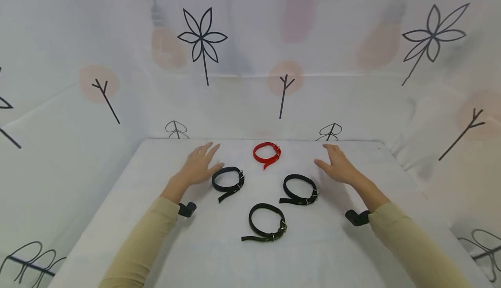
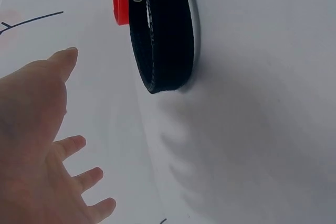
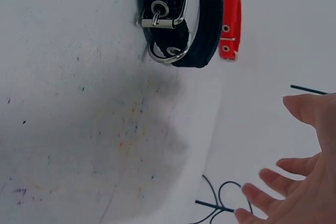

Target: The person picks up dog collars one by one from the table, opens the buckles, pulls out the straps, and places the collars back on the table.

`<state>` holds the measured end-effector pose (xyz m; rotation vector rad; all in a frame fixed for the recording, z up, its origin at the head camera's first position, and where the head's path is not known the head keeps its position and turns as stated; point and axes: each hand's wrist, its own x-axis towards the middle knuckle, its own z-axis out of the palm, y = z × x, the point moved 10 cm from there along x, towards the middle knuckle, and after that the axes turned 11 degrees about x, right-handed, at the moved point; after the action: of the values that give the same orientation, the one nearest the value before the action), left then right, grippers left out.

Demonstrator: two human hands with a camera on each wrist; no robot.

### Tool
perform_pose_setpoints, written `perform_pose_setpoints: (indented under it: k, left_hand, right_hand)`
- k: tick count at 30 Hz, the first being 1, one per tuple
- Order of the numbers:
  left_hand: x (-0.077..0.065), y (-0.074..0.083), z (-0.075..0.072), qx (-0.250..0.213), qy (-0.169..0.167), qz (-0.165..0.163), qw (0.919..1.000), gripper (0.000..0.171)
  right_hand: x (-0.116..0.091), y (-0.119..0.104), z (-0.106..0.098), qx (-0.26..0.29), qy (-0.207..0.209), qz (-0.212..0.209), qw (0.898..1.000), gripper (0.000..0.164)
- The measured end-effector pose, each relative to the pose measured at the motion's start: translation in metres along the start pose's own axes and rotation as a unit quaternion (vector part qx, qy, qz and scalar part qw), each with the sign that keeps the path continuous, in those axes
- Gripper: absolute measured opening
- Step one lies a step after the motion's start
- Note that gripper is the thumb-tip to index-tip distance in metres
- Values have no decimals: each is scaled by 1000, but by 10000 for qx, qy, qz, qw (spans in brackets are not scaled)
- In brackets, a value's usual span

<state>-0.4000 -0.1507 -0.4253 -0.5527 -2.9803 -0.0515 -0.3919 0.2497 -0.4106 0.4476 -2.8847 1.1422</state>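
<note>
The left hand (image 1: pixel 197 167) and right hand (image 1: pixel 337 165), empty and spread, seem poised short of any grasp, which would need pinching, with one black collar (image 1: pixel 226 189) beside the left, a second black collar (image 1: pixel 300 201) inward of the right, a red collar (image 1: pixel 266 160) between them, a third black collar (image 1: pixel 257 238) nearer the body.

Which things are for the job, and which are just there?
Probably for the job:
left hand, empty
right hand, empty
red collar
left black collar
right black collar
front black collar

Probably just there:
white table, under the collars
printed backdrop
black device at the left wrist
</note>
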Motion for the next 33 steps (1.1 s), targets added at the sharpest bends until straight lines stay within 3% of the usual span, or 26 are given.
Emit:
perform_pose_setpoints:
  k: [7,21,33]
  left_hand:
    - [11,8,0,-190,-143,83,9997,77]
    - [29,26,4,-957,-458,156,9942,77]
    - [42,39,8,-1095,-517,254,9923,77]
  right_hand:
    - [9,-1,7,240,133,190,9994,71]
    - [6,-10,15,514,-84,420,9978,72]
    - [18,-14,24,625,-80,647,9959,71]
